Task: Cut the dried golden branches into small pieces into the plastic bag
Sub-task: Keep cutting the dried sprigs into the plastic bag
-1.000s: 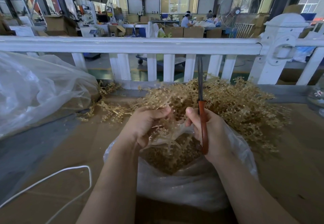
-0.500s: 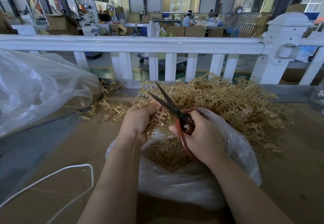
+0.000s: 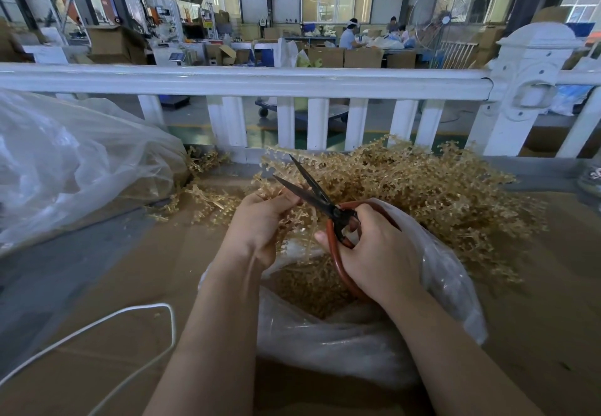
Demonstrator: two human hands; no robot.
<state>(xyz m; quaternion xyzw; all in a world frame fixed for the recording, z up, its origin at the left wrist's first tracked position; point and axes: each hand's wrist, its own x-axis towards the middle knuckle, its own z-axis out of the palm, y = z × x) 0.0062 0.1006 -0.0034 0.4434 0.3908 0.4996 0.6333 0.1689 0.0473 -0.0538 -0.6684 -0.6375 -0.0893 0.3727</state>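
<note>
Head view: the left hand (image 3: 260, 227) pinches a sprig of golden branches (image 3: 294, 220) over the plastic bag (image 3: 357, 344) — the right hand (image 3: 374, 253) grips the scissors (image 3: 320, 199), blades spread. Cutting is in hand; next the blades likely need closing across the stem. The uncut pile (image 3: 422, 194) lies behind the bag. The stem between the blades is hard to make out.

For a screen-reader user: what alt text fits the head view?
Over an open plastic bag of golden cuttings, the left hand holds a golden branch while the right hand grips open red-handled scissors. A pile of golden branches lies behind, before a white railing.
</note>
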